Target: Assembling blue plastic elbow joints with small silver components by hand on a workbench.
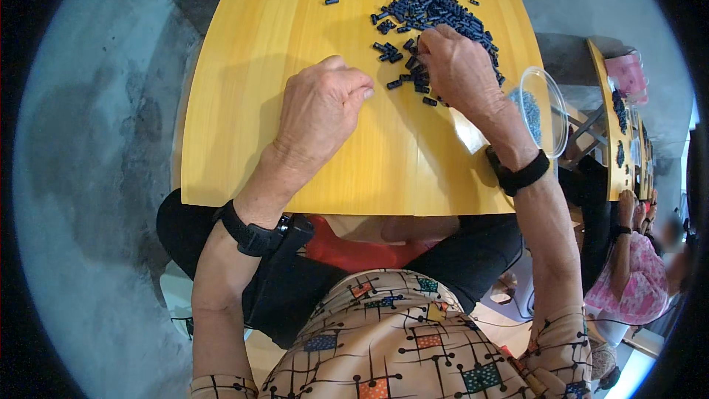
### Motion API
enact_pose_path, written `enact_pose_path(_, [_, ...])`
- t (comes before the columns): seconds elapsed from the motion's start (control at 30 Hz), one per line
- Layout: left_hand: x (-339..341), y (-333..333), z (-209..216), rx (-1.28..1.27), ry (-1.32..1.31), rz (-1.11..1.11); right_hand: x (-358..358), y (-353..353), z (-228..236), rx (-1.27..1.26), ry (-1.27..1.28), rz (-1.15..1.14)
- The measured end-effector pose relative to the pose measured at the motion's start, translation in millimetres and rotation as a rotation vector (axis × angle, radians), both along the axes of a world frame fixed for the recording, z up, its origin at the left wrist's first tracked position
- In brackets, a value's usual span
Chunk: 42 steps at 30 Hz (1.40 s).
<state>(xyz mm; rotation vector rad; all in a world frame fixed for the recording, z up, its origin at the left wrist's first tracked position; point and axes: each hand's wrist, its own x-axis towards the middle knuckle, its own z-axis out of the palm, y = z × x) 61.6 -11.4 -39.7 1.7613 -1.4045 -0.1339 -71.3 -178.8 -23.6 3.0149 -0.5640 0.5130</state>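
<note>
A big heap of small black cylindrical pieces (436, 7) spreads over the far right of the yellow wooden table (251, 74). At the heap's near edge, my right hand (461, 66) has its fingers pinched together among loose pieces; what lies between the fingertips is hidden. My left hand (319, 109) hovers over the middle of the table, left of the heap. Its thumb and fingers are also pressed together, and I cannot make out what they hold. One black piece (331, 1) lies by itself farther back, left of the heap.
By the table's right edge is a clear plastic tub (559, 129) with small grey-blue parts (529, 114) in it. Farther right, another person in a pink patterned top (636, 281) sits at a second yellow table (619, 170). A pink container (628, 77) is beyond.
</note>
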Motion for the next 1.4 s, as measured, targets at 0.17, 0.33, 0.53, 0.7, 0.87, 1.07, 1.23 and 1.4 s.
enact_pose_path(0.17, [0, 0, 2, -0.022, 0.028, -0.013, -22, 24, 27, 0.073, -0.056, 0.014])
enact_pose_path(0.33, [-1, 6, 4, 0.009, -0.003, -0.027, -59, 63, 20, 0.102, 0.186, -0.011])
enact_pose_path(0.53, [-16, 2, 7, 0.015, 0.070, -0.095, -74, 61, 11, 0.146, 0.020, -0.081])
enact_pose_path(0.7, [-46, 10, 16, 0.141, 1.009, -0.249, -83, 87, 38, 0.561, -0.205, -0.110])
enact_pose_path(0.87, [-70, 16, 14, 0.215, 1.302, -0.307, -91, 113, 24, 0.901, -0.407, -0.192])
enact_pose_path(1.07, [-73, 8, 2, 0.205, 1.362, -0.287, -81, 110, -6, 1.250, -0.697, -0.305])
enact_pose_path(1.23, [-59, -8, -1, 0.151, 0.922, -0.192, -92, 92, -17, 0.902, -0.718, -0.276])
enact_pose_path(1.4, [-37, -17, 4, -0.041, -0.036, -0.048, -141, 83, -10, 0.645, -0.842, -0.380])
